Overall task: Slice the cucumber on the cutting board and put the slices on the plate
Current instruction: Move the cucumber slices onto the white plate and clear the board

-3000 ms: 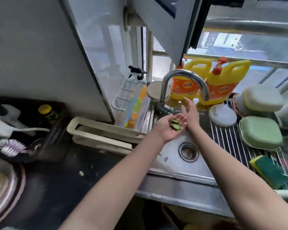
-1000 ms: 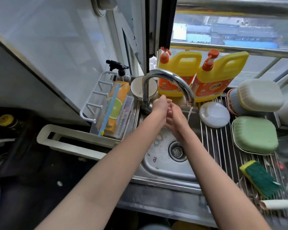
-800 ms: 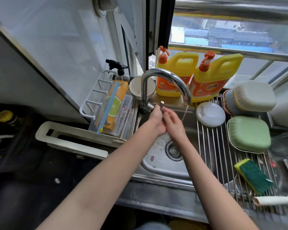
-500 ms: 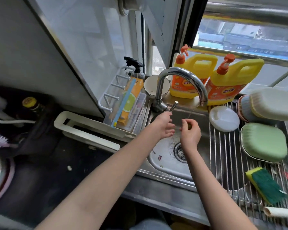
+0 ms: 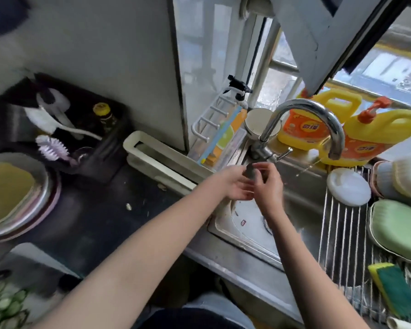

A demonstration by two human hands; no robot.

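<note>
Fingers [image 5: 261, 167] of the right hand [image 5: 267, 186] are pinched on a small dark piece over the sink [image 5: 292, 224], seemingly for rinsing, the left hand [image 5: 233, 186] lies open beside, and cucumber slices [image 5: 3, 307] sit lower left.

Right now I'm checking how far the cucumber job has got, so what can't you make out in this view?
- Small dark piece pinched by the right hand: blurred, so unidentifiable.
- Left hand: its fingertips are hidden behind the right hand.
- Cucumber slices: cut off by the bottom-left edge; what they lie on is unclear.
- Sink drain: covered by the right forearm.
</note>
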